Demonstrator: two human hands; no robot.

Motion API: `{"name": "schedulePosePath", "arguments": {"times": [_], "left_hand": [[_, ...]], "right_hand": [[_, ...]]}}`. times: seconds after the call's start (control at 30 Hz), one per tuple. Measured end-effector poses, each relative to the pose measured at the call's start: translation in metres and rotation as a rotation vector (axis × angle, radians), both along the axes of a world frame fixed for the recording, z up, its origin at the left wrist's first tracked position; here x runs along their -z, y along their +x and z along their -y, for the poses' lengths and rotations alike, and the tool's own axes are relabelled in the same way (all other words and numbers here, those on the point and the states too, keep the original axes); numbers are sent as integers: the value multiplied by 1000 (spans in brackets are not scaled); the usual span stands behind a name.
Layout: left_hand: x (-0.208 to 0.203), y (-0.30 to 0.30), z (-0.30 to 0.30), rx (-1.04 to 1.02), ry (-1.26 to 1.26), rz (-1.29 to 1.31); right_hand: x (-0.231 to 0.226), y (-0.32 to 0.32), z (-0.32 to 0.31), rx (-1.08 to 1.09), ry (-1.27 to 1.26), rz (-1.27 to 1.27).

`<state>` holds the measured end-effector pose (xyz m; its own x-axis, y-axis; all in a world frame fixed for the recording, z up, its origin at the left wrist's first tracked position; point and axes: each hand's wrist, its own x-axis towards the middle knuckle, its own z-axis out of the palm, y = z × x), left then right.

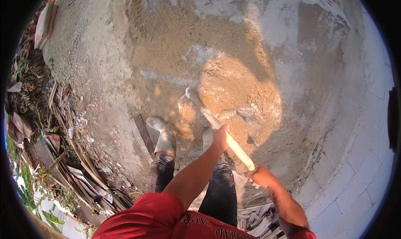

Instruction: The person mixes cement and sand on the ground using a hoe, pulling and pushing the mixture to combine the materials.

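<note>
Through the head camera I count 1 long-handled tool point(206, 113), slanting along the near-left edge of the sandy mound point(244, 86); far end hard to make out. 2 hands on it: left hand point(220, 139) wrapped mid-handle, right hand point(263, 176) curled round the butt, fingers partly hidden. 2 boots point(166, 141) near-left of the mound, 1 partly covered.

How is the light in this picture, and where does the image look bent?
Head view: a warm sunlit patch on the sandy heap, shade around it; head view: the wooden handle brightly lit at its lower end; head view: the block wall curving along the right rim, corners black.
</note>
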<state>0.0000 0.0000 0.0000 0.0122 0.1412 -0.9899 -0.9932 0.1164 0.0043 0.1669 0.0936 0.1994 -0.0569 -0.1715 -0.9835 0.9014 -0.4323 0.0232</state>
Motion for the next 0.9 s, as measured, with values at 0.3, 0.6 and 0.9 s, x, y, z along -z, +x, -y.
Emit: {"name": "schedulePosePath", "arguments": {"times": [0.3,0.6,0.9], "left_hand": [[-261,165,-7,189,279,482],[-244,-158,8,557,165,-127],[-314,-400,58,993,58,-288]], "right_hand": [[-296,149,56,101,136,183],[-241,56,249,992,351,-202],[-150,59,553,503,730,377]]}}
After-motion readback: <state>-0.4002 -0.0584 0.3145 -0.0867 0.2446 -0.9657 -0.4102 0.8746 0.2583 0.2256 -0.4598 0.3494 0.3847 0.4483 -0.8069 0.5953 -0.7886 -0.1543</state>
